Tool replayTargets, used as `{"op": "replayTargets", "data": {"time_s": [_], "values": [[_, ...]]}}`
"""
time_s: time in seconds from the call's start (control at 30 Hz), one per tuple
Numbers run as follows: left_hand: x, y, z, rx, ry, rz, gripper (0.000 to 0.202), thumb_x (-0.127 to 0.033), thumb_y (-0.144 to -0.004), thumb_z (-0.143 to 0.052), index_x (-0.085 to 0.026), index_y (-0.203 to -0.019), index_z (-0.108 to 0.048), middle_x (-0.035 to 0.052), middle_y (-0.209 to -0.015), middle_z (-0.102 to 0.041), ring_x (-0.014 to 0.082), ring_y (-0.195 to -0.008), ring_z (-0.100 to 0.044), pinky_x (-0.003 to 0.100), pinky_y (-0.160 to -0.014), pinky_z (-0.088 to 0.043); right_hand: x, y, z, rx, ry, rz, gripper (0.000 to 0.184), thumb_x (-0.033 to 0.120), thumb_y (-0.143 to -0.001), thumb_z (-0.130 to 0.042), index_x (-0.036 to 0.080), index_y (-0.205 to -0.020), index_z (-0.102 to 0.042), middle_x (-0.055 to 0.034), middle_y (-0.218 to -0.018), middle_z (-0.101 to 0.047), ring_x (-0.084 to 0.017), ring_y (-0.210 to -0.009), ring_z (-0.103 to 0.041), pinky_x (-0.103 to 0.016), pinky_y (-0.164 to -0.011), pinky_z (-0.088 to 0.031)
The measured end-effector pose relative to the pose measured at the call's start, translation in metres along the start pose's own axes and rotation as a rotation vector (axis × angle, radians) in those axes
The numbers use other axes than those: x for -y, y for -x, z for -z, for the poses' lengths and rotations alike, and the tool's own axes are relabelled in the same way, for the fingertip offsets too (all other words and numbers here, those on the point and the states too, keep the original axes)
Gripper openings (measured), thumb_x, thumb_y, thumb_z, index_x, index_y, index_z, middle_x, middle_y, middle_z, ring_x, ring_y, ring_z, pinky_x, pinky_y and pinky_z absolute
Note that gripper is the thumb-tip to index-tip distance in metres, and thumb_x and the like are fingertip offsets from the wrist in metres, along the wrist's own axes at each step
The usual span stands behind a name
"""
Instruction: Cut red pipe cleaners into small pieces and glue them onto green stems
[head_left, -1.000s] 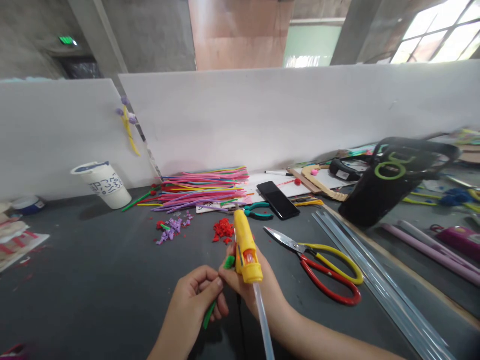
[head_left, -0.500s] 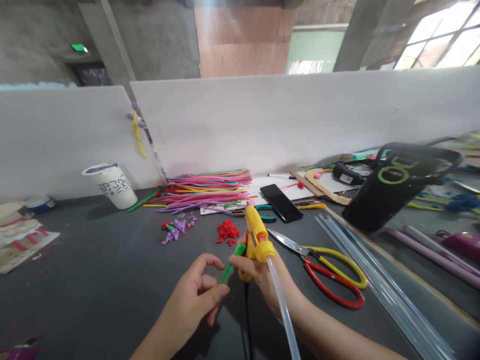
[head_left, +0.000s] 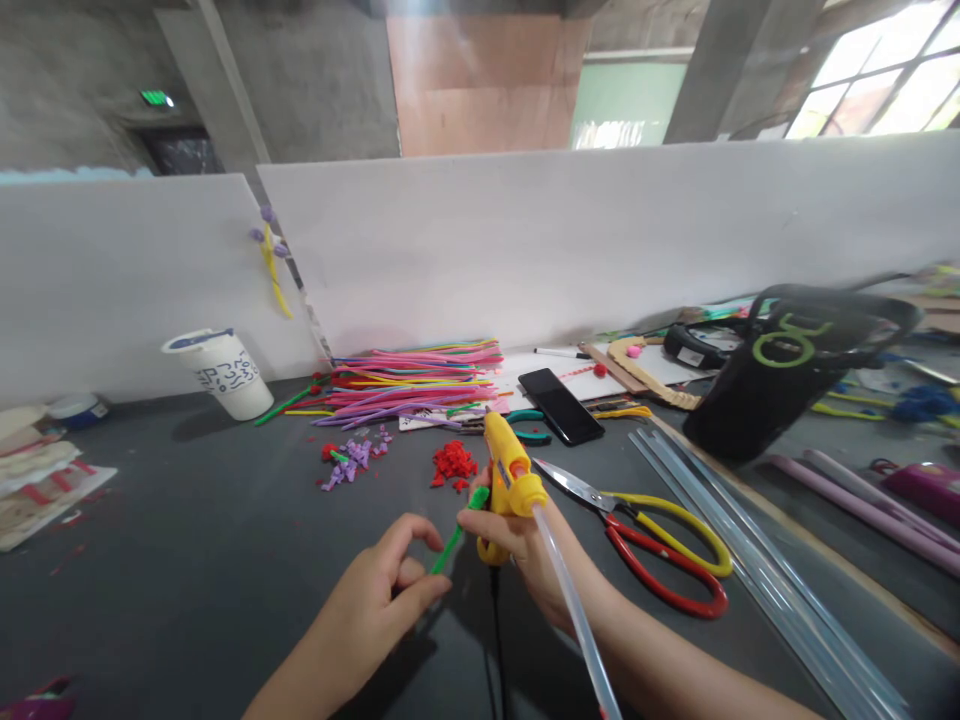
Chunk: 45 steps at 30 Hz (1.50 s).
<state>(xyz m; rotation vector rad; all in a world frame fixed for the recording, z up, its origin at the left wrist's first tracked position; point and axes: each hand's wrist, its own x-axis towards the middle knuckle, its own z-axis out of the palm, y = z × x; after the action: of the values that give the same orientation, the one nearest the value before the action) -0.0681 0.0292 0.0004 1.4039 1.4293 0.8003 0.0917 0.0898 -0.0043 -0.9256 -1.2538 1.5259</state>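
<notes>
My right hand point(head_left: 525, 555) grips a yellow hot glue gun point(head_left: 508, 470) with a clear glue stick point(head_left: 570, 610) sticking out of its back toward me. The gun's nozzle points away toward a small heap of red scraps point(head_left: 452, 463). My left hand point(head_left: 382, 595) pinches the lower end of a thin green stem point(head_left: 456, 530) between thumb and fingers. The stem's upper end rests against the glue gun beside my right thumb. Both hands hover just above the dark grey table point(head_left: 187, 540).
Red-and-yellow scissors point(head_left: 645, 535) lie right of my hands, with long clear glue sticks point(head_left: 757, 560) beyond. Behind are a bundle of coloured foam strips point(head_left: 412, 385), purple scraps point(head_left: 356, 455), a black phone point(head_left: 561, 405), teal pliers point(head_left: 532, 425), a white cup point(head_left: 221, 372) and a black bag point(head_left: 787, 365).
The glue gun has tilted and shifted right, away from my left hand. My left hand loosened from a closed grip to a pinch on the green stem, now slanting up to the gun.
</notes>
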Motion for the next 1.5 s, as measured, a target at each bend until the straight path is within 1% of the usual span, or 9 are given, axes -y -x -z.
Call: {"op": "replayTargets", "data": {"time_s": [0.17,0.33,0.47,0.63,0.9,1.03,1.23,1.4,1.5], "values": [[-0.002,-0.006,-0.007,-0.076,0.24,-0.085,0.02,-0.029,-0.068,-0.065,-0.019,-0.083,-0.055,0.0002,-0.074,-0.062,0.0154,-0.072,-0.056,0.024,-0.067,-0.042,-0.002,0.004,-0.002,0.116,0.089,0.0,0.027,0.021,-0.063,-0.066,0.02,-0.081,-0.047,0.0037,-0.07,-0.051,-0.011,-0.061,-0.047,-0.024,-0.058,-0.04],[-0.002,-0.006,-0.016,-0.028,0.555,0.059,0.02,-0.028,-0.074,-0.059,-0.017,-0.09,-0.052,0.0009,-0.059,-0.065,0.0119,-0.052,-0.054,0.023,-0.054,-0.042,0.007,0.006,-0.003,0.186,0.179,0.053,0.026,0.023,-0.065,-0.065,0.019,-0.086,-0.048,0.003,-0.071,-0.052,-0.011,-0.061,-0.049,-0.024,-0.057,-0.04],[-0.003,-0.005,-0.016,-0.038,0.51,0.041,0.014,-0.026,-0.078,-0.054,-0.015,-0.086,-0.057,0.0028,-0.064,-0.065,0.0116,-0.057,-0.055,0.021,-0.053,-0.042,0.014,0.002,-0.001,0.264,0.202,-0.016,0.026,0.028,-0.07,-0.063,0.019,-0.091,-0.052,0.003,-0.07,-0.054,-0.011,-0.06,-0.05,-0.023,-0.056,-0.04],[-0.001,-0.005,-0.017,-0.06,0.335,0.064,0.013,-0.026,-0.081,-0.049,-0.015,-0.081,-0.057,-0.0041,-0.052,-0.053,0.0049,-0.039,-0.033,0.018,-0.039,-0.023,0.006,0.002,0.003,0.262,0.249,-0.029,0.019,0.029,-0.071,-0.062,0.017,-0.083,-0.054,0.0033,-0.065,-0.053,-0.01,-0.057,-0.048,-0.021,-0.053,-0.038],[-0.005,0.0,-0.006,-0.16,0.244,0.059,0.03,-0.043,-0.085,-0.039,-0.018,-0.098,-0.051,-0.0062,-0.05,-0.045,0.0083,-0.045,-0.035,0.018,-0.042,-0.026,0.023,0.008,0.019,0.303,0.284,-0.071,0.02,0.036,-0.075,-0.058,0.02,-0.087,-0.06,0.002,-0.068,-0.052,-0.01,-0.054,-0.045,-0.021,-0.048,-0.035],[-0.005,-0.003,-0.002,-0.153,0.254,0.104,0.03,-0.042,-0.083,-0.044,-0.016,-0.091,-0.056,-0.0037,-0.055,-0.049,0.0068,-0.044,-0.032,0.018,-0.04,-0.022,0.033,0.003,0.031,0.199,0.243,-0.167,0.027,0.043,-0.075,-0.057,0.017,-0.08,-0.059,0.0015,-0.061,-0.049,-0.011,-0.052,-0.042,-0.021,-0.046,-0.032],[-0.005,-0.003,-0.001,-0.185,0.241,0.07,0.032,-0.041,-0.084,-0.043,-0.016,-0.095,-0.06,-0.002,-0.061,-0.052,0.0068,-0.045,-0.033,0.021,-0.044,-0.026,0.039,-0.008,0.052,0.052,0.579,0.078,0.018,0.035,-0.063,-0.069,0.02,-0.071,-0.064,0.0015,-0.058,-0.053,-0.012,-0.05,-0.043,-0.023,-0.045,-0.033],[-0.005,-0.001,-0.002,-0.179,0.076,0.076,0.032,-0.042,-0.083,-0.044,-0.017,-0.079,-0.063,-0.0031,-0.056,-0.048,0.008,-0.045,-0.035,0.021,-0.043,-0.026,0.029,0.002,0.037,0.205,0.34,-0.239,0.019,0.038,-0.069,-0.064,0.02,-0.074,-0.064,0.0029,-0.047,-0.049,-0.009,-0.04,-0.039,-0.019,-0.036,-0.025],[-0.006,-0.001,-0.005,-0.14,-0.042,0.038,0.03,-0.039,-0.083,-0.045,-0.019,-0.065,-0.059,-0.0021,-0.055,-0.049,0.0105,-0.05,-0.042,0.022,-0.048,-0.03,0.018,0.011,0.02,0.167,0.202,-0.289,0.017,0.036,-0.068,-0.065,0.019,-0.072,-0.064,0.0035,-0.048,-0.047,-0.008,-0.041,-0.039,-0.018,-0.037,-0.025]]}}
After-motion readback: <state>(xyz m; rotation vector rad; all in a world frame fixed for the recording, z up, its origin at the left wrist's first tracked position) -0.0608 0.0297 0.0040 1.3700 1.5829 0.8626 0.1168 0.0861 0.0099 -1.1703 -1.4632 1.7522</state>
